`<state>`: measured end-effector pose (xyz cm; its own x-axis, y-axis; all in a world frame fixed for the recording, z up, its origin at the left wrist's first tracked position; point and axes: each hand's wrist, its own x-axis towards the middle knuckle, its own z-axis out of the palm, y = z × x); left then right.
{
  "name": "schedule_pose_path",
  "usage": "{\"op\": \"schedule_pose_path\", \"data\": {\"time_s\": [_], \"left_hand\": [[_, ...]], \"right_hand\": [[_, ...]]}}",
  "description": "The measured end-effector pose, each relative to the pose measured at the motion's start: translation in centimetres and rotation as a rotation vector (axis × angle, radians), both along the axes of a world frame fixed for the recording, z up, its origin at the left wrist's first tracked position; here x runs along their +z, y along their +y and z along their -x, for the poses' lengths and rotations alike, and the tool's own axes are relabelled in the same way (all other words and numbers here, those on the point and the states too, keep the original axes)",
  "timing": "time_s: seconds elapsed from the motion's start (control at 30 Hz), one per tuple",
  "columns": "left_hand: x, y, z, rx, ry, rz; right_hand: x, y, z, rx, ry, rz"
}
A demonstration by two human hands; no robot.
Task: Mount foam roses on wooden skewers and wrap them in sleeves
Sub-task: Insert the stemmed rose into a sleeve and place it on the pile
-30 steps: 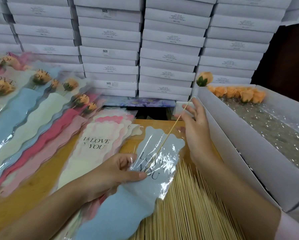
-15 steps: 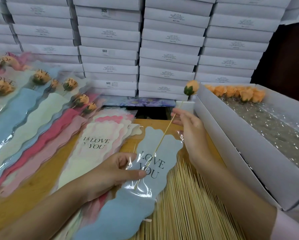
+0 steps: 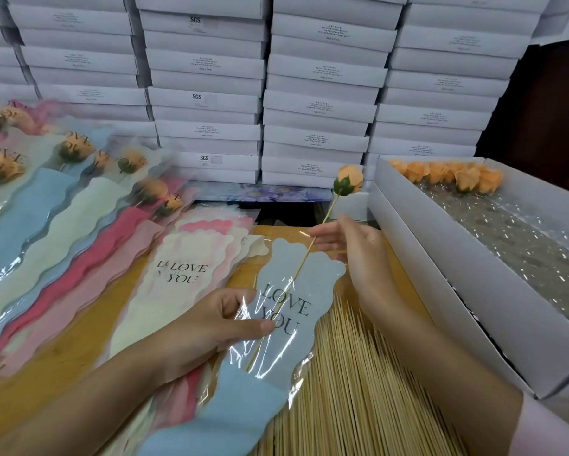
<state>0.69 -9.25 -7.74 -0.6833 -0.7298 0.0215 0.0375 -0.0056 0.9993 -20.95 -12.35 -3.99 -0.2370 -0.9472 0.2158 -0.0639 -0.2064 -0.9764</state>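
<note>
My right fingers [image 3: 329,235] are pinching the skewer [image 3: 296,274] below its orange rose [image 3: 349,181], with its lower end lying inside the blue sleeve [image 3: 312,291]. My left fingers [image 3: 250,327] are gripping the sleeve's edge. If I'm pushing at a slant, the tip could be piercing the film.

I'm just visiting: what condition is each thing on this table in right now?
Rose, mounted on top of the skewer.
Skewer, lower part inside the blue sleeve.
Blue sleeve, gripped by the left hand.
Right hand, pinching the skewer.
Side box, open, loose roses at far end.
Loose skewers, piled flat.
Stacked boxes, closed.
</note>
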Motion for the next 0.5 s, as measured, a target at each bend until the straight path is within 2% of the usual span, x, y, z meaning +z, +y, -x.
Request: {"op": "schedule_pose_path", "data": {"time_s": [0.1,0.27,0.5], "left_hand": [[-0.08,0.18,-0.42,0.056,0.001,-0.024],[0.04,0.41,-0.37,0.125,-0.017,-0.069],[0.57,0.74,-0.23,0.066,-0.006,-0.044]], "right_hand": [[0.22,0.13,-0.09,0.005,-0.096,0.002],[0.55,0.24,0.04,-0.065,-0.088,0.010],[0.63,0.15,0.08,-0.076,-0.083,-0.022]]}}
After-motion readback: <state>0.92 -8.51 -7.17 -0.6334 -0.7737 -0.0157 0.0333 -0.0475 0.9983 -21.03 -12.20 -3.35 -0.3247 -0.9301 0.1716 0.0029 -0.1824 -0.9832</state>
